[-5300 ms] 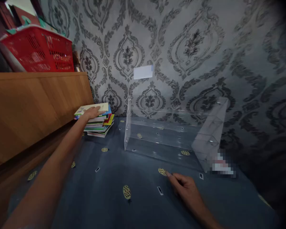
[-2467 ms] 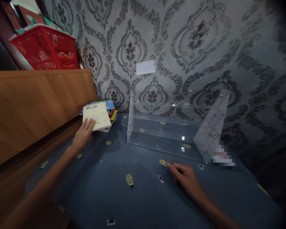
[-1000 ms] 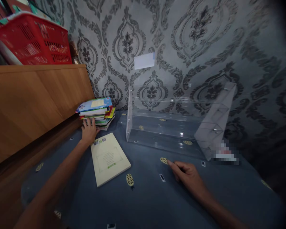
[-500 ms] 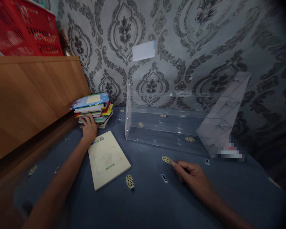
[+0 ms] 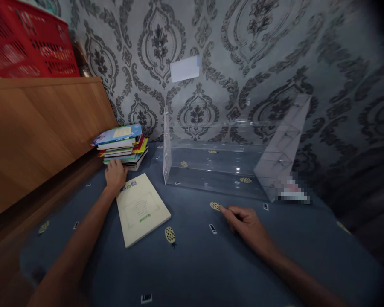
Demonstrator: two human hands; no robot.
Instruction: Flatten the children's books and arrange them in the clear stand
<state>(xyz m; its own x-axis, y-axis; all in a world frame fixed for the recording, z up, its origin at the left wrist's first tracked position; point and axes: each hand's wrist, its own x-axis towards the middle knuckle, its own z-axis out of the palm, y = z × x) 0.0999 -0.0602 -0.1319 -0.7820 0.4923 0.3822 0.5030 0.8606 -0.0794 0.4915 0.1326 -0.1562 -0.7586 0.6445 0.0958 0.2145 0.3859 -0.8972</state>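
A stack of books [image 5: 123,145] with uneven edges stands against the wooden cabinet, a blue-covered book [image 5: 120,134] on top. My left hand [image 5: 115,175] is at the near side of the stack's base, its bent fingers against the lower books, with no book in its grasp. Just in front of that hand a cream-coloured book [image 5: 142,211] lies flat on the dark blue cloth. My right hand [image 5: 245,221] rests on the cloth with curled fingers, the thumb against the index finger, nothing visible in it. Behind it is a clear acrylic tiered rack [image 5: 211,179] with no books on it.
A wooden cabinet [image 5: 45,128] runs along the left, with a red plastic basket [image 5: 35,42] on it. Patterned wallpaper [image 5: 205,34] covers the wall behind, bearing a white paper [image 5: 184,69]. A blurred-out item [image 5: 292,192] sits by the rack's right end.
My left hand has slid slightly down the front of the stack, its fingers less spread. The camera view has shifted a little. My right hand keeps the same curled pose.
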